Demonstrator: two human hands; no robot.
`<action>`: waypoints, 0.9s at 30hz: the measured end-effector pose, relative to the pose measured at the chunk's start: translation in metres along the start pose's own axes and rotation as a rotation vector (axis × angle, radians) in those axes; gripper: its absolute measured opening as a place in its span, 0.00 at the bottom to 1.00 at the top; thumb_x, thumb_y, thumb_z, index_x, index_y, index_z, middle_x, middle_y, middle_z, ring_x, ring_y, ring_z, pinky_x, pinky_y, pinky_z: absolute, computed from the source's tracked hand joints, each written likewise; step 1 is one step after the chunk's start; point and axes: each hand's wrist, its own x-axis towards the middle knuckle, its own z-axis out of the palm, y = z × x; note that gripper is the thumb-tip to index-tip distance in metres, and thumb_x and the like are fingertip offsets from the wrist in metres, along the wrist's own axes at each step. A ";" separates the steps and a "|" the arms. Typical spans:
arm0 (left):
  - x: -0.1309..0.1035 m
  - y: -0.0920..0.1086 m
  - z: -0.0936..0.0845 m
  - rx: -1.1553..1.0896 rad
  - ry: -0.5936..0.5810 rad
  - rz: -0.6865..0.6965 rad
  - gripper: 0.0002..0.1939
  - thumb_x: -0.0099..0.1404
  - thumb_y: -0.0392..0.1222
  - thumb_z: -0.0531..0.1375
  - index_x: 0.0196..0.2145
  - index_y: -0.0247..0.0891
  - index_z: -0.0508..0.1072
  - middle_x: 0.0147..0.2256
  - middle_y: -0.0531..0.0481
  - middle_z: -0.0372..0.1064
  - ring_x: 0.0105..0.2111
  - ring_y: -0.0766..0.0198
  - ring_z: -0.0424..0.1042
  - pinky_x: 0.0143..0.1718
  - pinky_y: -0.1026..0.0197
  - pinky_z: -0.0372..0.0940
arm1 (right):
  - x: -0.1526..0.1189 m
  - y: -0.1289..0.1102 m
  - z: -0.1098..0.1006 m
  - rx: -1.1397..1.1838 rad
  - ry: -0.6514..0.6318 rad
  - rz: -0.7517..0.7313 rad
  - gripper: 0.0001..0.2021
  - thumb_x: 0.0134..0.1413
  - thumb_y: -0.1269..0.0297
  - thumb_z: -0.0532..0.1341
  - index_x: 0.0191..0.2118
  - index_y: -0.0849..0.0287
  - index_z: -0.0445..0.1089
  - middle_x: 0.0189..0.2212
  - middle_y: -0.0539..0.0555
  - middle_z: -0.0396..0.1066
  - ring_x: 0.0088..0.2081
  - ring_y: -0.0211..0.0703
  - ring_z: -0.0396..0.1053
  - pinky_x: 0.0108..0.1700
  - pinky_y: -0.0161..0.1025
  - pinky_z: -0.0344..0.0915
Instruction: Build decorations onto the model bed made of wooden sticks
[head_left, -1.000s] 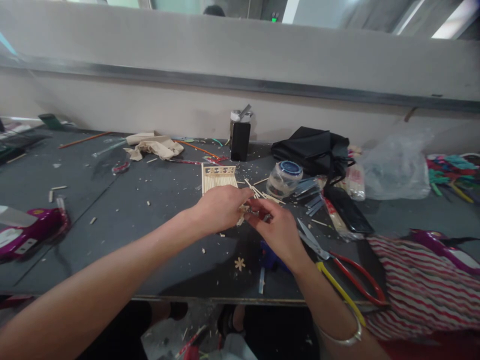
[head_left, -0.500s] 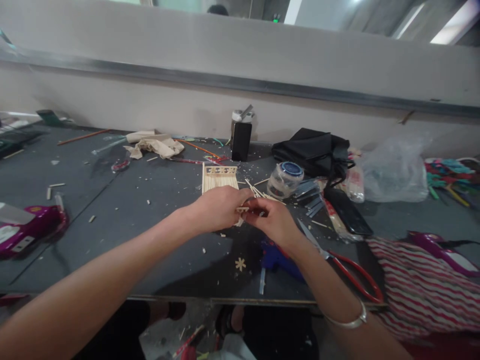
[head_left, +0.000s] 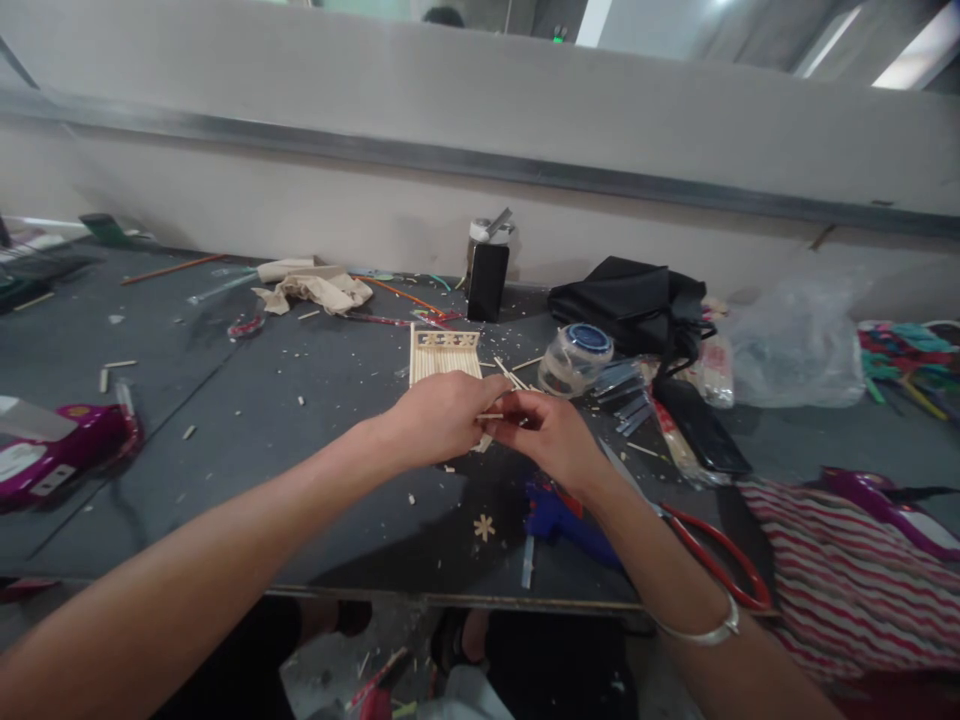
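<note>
My left hand [head_left: 450,415] and my right hand [head_left: 547,440] meet over the table, fingertips pinched together around a small wooden stick piece [head_left: 491,416]. Most of the piece is hidden by the fingers. Just behind my left hand lies a flat panel of pale wooden sticks [head_left: 444,365], with a railing of star shapes along its far side; my hand covers its near part. A small wooden star [head_left: 484,527] rests on the table below my hands. Under my right forearm is a blue glue gun [head_left: 559,520], partly covered by the arm.
Red-handled scissors [head_left: 720,560] and a striped cloth [head_left: 840,580] lie to the right. Beyond my right hand are loose sticks [head_left: 510,374], a clear jar [head_left: 574,360], a phone [head_left: 697,425] and a black bag [head_left: 630,300]. A purple tool [head_left: 67,450] is at left.
Both hands stay pinched together in nearly the same place. The piece between the fingers looks slightly turned. The whole view has shifted a little.
</note>
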 end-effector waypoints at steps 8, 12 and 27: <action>0.000 0.002 0.000 -0.001 -0.004 -0.005 0.24 0.58 0.34 0.54 0.53 0.40 0.65 0.35 0.45 0.75 0.35 0.54 0.74 0.29 0.61 0.62 | 0.002 0.001 -0.003 -0.030 -0.023 -0.031 0.12 0.48 0.55 0.65 0.31 0.60 0.75 0.29 0.52 0.75 0.29 0.41 0.69 0.33 0.36 0.63; 0.000 0.001 0.001 0.011 -0.007 -0.002 0.24 0.58 0.34 0.53 0.53 0.39 0.65 0.34 0.44 0.75 0.34 0.54 0.74 0.28 0.61 0.62 | 0.002 -0.002 -0.003 -0.104 -0.023 -0.055 0.12 0.50 0.55 0.64 0.32 0.60 0.76 0.29 0.52 0.75 0.30 0.42 0.69 0.33 0.36 0.62; -0.003 -0.002 -0.006 0.056 -0.044 0.017 0.11 0.62 0.42 0.55 0.35 0.35 0.74 0.34 0.43 0.75 0.37 0.56 0.73 0.36 0.60 0.64 | 0.005 0.001 -0.014 -0.162 -0.129 -0.081 0.10 0.46 0.61 0.67 0.35 0.59 0.76 0.28 0.50 0.73 0.29 0.38 0.67 0.32 0.35 0.62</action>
